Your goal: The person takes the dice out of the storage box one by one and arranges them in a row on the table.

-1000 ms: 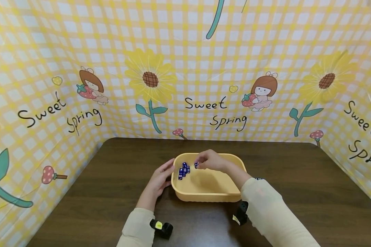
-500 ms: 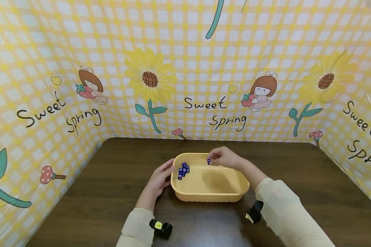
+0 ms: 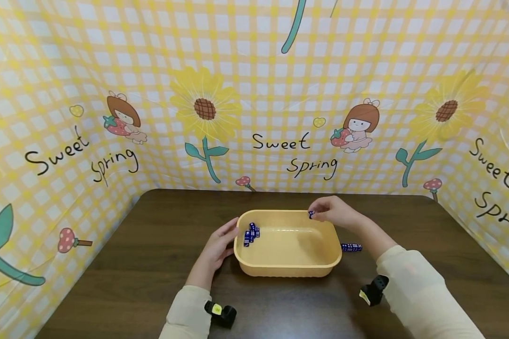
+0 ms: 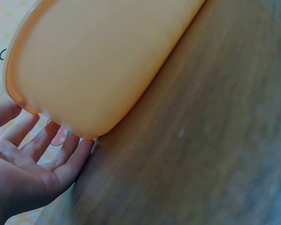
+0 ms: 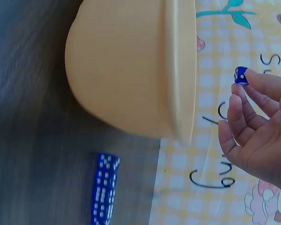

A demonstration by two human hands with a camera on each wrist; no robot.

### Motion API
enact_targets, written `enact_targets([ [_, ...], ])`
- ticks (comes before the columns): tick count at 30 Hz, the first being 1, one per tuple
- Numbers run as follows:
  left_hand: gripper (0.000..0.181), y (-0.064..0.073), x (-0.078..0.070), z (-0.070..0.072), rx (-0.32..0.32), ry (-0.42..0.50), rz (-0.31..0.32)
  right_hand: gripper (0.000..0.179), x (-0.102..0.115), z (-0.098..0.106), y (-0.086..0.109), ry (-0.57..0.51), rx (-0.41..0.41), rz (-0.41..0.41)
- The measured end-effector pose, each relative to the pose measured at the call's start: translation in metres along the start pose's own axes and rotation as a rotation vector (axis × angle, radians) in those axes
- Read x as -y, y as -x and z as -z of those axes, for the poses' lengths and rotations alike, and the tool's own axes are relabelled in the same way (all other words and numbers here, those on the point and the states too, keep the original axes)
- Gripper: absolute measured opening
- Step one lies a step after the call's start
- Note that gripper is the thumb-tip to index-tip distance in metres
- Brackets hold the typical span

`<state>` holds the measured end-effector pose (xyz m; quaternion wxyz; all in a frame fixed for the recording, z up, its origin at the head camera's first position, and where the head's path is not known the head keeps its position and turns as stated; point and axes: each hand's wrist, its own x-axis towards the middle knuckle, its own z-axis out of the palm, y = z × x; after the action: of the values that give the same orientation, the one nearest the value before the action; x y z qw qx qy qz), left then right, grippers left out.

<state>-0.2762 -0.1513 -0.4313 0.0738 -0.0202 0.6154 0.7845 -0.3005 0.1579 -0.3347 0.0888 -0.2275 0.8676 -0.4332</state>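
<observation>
A yellow plastic tub (image 3: 286,271) sits on the table, with several blue dice (image 3: 251,234) bunched at the left end of its floor. My left hand (image 3: 217,246) is at the tub's left end, its extended fingertips touching the outer wall in the left wrist view. Above the tub's back right rim is my right hand (image 3: 334,210), pinching one blue die (image 5: 241,76) between thumb and fingers. To the right of the tub, a straight row of blue dice (image 3: 351,247) lies on the table; it also shows in the right wrist view, below the tub's end wall.
The dark wooden table (image 3: 123,287) reaches back to a yellow checked cloth (image 3: 271,94) that hangs behind it and along both sides. Black wrist cameras are strapped over both pale sleeves (image 3: 188,313).
My right hand has carried the pinched die right and up, from over the tub's middle to its back right rim. This uncovers the dice row. My left hand stays in place.
</observation>
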Motion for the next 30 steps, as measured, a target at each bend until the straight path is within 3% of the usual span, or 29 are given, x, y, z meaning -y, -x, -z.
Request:
enact_targets([
  [13,0.045,0.000,0.000,0.002,0.008,-0.003,-0.013,0.016,-0.018,0.025,0.018,-0.015,-0.056,-0.001],
  [30,0.046,0.000,0.000,0.002,0.013,0.001,0.004,0.021,-0.037,0.050,0.050,0.024,-0.133,-0.070],
])
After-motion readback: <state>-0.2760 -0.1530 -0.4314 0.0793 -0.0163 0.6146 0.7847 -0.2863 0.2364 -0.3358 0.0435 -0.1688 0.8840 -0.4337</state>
